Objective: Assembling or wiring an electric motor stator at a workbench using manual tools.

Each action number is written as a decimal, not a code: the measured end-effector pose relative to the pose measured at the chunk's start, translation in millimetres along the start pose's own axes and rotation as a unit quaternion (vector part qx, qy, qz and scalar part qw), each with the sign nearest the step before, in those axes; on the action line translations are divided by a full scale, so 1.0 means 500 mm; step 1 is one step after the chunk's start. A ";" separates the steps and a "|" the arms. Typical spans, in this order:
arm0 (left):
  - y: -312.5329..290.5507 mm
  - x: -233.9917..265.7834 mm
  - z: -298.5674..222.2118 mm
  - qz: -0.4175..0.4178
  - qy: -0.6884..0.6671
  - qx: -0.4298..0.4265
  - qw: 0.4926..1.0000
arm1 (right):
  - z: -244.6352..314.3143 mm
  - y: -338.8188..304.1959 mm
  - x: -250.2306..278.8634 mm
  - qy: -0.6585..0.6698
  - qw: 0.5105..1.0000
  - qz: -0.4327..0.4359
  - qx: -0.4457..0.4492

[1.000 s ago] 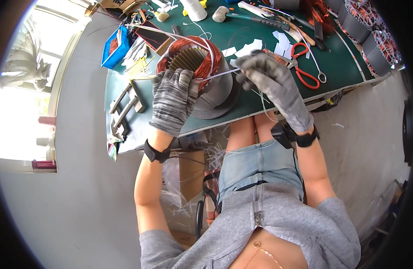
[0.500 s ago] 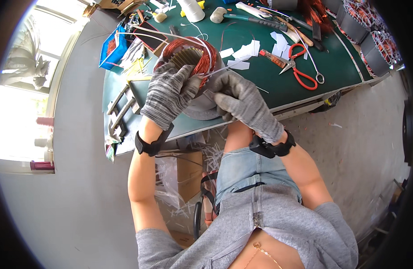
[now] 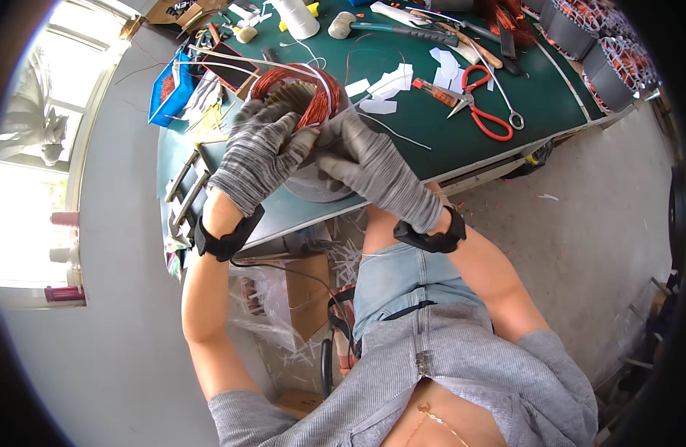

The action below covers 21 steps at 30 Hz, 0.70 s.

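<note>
A motor stator (image 3: pixel 313 186) with a grey body and red-brown copper windings (image 3: pixel 324 100) stands at the near edge of the green table. My left hand (image 3: pixel 257 160), in a grey striped knit glove, is closed on the stator's near left rim, its thumb against the windings. White lacing cord (image 3: pixel 313 68) crosses the top of the coils. Close against the stator's right side is my gloved right hand (image 3: pixel 384 171). Its fingers are smeared by motion, so whether they hold cord cannot be made out. A loose cord end (image 3: pixel 402 136) lies on the table beyond it.
Red-handled scissors (image 3: pixel 484 112), paper pieces (image 3: pixel 391 82), a mallet (image 3: pixel 343 26) and a white cord spool (image 3: pixel 296 18) lie across the green table (image 3: pixel 425 119). A blue bin (image 3: pixel 171 89) stands left. More wound stators (image 3: pixel 618 71) stand far right. A cardboard box (image 3: pixel 307 294) sits below.
My right hand has shifted from beside the cord to nearer the stator, its fingers now blurred. The cord end now lies across the table. The view has shifted slightly; my left hand keeps its hold.
</note>
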<state>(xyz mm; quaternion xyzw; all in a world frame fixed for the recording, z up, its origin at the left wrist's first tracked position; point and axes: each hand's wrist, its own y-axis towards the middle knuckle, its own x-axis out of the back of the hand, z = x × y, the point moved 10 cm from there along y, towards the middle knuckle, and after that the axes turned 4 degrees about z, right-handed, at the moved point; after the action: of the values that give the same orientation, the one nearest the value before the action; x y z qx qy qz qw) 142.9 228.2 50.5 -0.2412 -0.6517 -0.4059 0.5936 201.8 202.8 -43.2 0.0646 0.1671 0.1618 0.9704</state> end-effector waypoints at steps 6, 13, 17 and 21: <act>-0.037 0.063 -0.013 -0.154 0.211 0.143 0.954 | 0.204 -0.041 -0.005 -0.569 0.752 -0.223 0.247; -0.079 0.040 -0.027 -0.351 0.093 0.078 0.928 | 0.207 -0.015 -0.028 -0.420 0.840 -0.092 0.331; -0.061 -0.001 -0.006 -0.272 -0.062 0.072 0.958 | 0.079 -0.236 0.137 -0.653 0.748 -0.071 0.097; -0.070 0.016 -0.016 -0.297 -0.055 0.070 0.951 | -0.052 -0.809 0.547 -0.653 0.668 -0.145 -0.325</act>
<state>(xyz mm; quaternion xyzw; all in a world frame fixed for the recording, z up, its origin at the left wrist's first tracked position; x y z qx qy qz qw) 118.1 200.8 49.7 -0.0164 -0.7526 -0.5030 0.4247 555.0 -83.6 -223.2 -0.1903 -0.5654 -0.0207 0.8023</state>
